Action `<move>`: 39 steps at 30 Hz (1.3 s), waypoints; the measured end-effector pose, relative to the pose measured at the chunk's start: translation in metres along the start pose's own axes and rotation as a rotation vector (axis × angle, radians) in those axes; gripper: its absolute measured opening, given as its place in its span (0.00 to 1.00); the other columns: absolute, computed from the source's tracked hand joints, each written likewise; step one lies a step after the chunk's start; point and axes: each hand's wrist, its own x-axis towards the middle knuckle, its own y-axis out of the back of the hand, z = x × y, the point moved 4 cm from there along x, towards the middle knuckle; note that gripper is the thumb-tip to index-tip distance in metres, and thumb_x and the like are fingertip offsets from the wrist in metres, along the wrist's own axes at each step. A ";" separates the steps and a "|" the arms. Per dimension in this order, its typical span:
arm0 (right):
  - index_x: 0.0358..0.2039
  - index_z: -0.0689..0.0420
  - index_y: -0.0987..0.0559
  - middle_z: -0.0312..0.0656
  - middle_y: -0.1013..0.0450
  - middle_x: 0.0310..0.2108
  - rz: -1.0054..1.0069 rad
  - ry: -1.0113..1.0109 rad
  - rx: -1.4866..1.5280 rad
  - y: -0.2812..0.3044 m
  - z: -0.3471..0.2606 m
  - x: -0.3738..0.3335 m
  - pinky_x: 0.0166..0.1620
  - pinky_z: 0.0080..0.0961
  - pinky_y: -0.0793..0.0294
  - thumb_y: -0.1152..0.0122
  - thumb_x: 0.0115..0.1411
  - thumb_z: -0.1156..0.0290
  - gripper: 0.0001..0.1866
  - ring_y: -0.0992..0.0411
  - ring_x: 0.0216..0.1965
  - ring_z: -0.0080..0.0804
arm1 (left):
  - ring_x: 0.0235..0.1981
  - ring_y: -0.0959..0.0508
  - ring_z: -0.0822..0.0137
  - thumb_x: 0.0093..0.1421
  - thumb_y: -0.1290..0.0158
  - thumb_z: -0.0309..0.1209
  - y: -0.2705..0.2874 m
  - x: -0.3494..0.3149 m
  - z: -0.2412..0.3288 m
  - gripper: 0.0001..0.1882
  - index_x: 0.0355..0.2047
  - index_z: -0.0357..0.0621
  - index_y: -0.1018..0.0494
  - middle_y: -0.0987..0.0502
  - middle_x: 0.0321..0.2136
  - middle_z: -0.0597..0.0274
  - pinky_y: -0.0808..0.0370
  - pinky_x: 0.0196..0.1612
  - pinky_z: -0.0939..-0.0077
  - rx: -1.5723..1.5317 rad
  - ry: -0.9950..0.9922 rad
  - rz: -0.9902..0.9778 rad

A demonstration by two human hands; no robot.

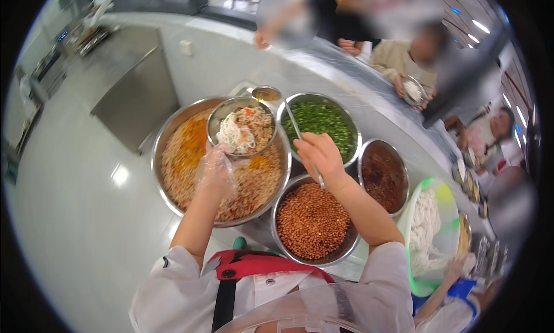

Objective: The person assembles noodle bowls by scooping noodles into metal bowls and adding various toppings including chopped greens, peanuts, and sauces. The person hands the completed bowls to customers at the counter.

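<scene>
plainly, left hand (217, 164) holds one bowl (214, 123) (right hand (321, 154), one ladle (292, 118)).

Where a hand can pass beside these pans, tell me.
Open space: left of the large pan, above the floor, bordered by the steel panel. Crowded to the right: greens, brown kernels, dark sauce and noodles sit close.

Smooth, shiny metal bowl (217, 116), ladle (292, 119) and large pan (157, 167); thin, crinkled clear plastic glove (217, 170); smooth translucent plastic tub (450, 214); matt cloth apron (268, 265) and sleeves (176, 287); glossy floor (75, 217).
</scene>
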 end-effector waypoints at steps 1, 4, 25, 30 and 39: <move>0.38 0.64 0.26 0.47 0.29 0.34 0.122 -0.199 0.108 0.013 0.012 -0.014 0.33 0.24 0.30 0.46 0.54 0.77 0.11 0.29 0.28 0.32 | 0.44 0.26 0.49 0.44 0.57 0.24 -0.019 0.003 0.001 0.33 0.55 0.42 0.42 0.31 0.48 0.51 0.23 0.38 0.49 0.085 -0.008 0.041; 0.38 0.64 0.27 0.42 0.26 0.27 0.480 -0.792 0.462 0.050 0.047 -0.051 0.32 0.20 0.32 0.53 0.63 0.72 0.10 0.28 0.27 0.25 | 0.39 0.26 0.53 0.45 0.50 0.24 -0.019 0.070 -0.013 0.24 0.46 0.43 0.36 0.30 0.43 0.50 0.20 0.31 0.47 -0.006 0.087 0.072; 0.35 0.59 0.27 0.44 0.25 0.26 1.109 -1.500 0.715 0.127 0.049 -0.344 0.26 0.16 0.33 0.51 0.61 0.67 0.09 0.31 0.21 0.21 | 0.57 0.41 0.48 0.48 0.38 0.41 -0.211 0.320 -0.053 0.48 0.61 0.41 0.55 0.58 0.63 0.54 0.31 0.53 0.55 0.139 0.140 -0.284; 0.35 0.61 0.27 0.44 0.25 0.25 1.109 -1.448 0.548 0.155 0.085 -0.362 0.26 0.16 0.33 0.52 0.62 0.67 0.10 0.30 0.21 0.22 | 0.55 0.40 0.33 0.46 0.36 0.44 -0.300 0.210 -0.175 0.57 0.63 0.40 0.65 0.62 0.62 0.42 0.28 0.49 0.48 0.292 0.498 -0.432; 0.36 0.64 0.24 0.39 0.27 0.26 0.569 -1.391 0.167 0.130 0.192 -0.392 0.30 0.19 0.29 0.48 0.60 0.72 0.09 0.29 0.24 0.22 | 0.55 0.37 0.43 0.58 0.63 0.30 -0.373 0.204 -0.259 0.26 0.59 0.48 0.48 0.41 0.57 0.50 0.32 0.48 0.35 0.242 0.528 -0.552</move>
